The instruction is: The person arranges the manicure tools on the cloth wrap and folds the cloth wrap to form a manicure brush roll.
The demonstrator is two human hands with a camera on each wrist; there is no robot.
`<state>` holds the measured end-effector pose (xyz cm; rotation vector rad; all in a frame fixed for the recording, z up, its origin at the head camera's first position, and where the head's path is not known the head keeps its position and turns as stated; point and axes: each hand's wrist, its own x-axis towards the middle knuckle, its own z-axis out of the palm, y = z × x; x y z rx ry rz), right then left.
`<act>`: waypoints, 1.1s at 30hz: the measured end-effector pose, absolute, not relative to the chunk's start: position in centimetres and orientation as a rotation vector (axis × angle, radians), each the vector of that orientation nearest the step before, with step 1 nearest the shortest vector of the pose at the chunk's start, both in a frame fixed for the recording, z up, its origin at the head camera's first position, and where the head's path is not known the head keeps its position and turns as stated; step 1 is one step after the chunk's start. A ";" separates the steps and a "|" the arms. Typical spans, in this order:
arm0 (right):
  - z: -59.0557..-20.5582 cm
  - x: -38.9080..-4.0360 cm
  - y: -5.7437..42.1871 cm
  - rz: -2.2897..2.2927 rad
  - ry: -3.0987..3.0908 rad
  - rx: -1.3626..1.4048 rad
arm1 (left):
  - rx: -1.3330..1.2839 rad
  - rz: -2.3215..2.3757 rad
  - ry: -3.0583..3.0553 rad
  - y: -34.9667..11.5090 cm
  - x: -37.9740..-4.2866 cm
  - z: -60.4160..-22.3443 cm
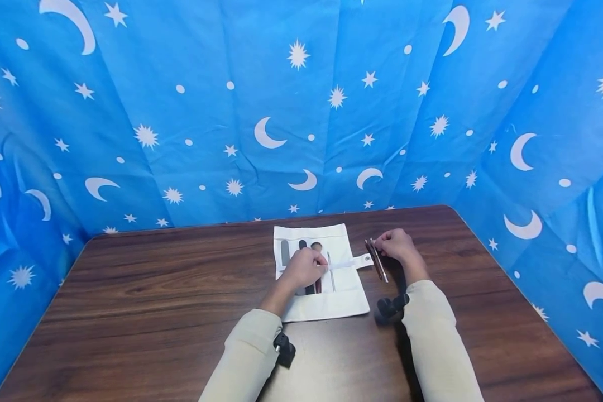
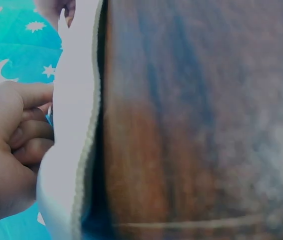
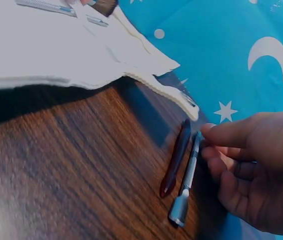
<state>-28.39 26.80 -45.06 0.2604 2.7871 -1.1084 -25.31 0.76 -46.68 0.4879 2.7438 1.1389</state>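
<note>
A white fabric manicure pouch [image 1: 331, 306] lies unfolded on the table. My left hand [image 1: 304, 269] is over its middle, finger and thumb pinching a thin white band [image 1: 343, 264]. Beneath are a grey nail file [image 1: 285, 252], a black file [image 1: 302, 244], a brush [image 1: 316, 246] and a slim metal tool [image 1: 333, 279]. To the right of the pouch, my right hand [image 1: 397, 247] pinches the far end of a metal cuticle pusher [image 3: 190, 170]. Beside the pusher is a dark red tool [image 3: 177, 157]. In the left wrist view, the pouch's edge partly hides my left fingertips.
The pouch's snap tab [image 1: 363, 261] sticks out toward the right-hand tools. A dark wooden table [image 1: 171, 312] extends around everything. Behind it hangs a blue cloth [image 1: 261, 67] with moons and stars. Small black devices [image 1: 285, 350] sit on both sleeves.
</note>
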 end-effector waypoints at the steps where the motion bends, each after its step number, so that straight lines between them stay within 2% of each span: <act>1: -44.9 -28.5 26.7 -1.095 2.784 0.273 | 0.488 1.126 2.756 0.8 -25.3 -46.6; 15: -44.9 -28.8 26.1 -1.063 2.792 0.343 | 0.459 1.057 2.841 3.3 -25.0 -46.0; 33: -43.9 -27.9 25.2 -0.789 2.918 0.253 | 0.416 1.015 2.874 3.7 -25.0 -46.3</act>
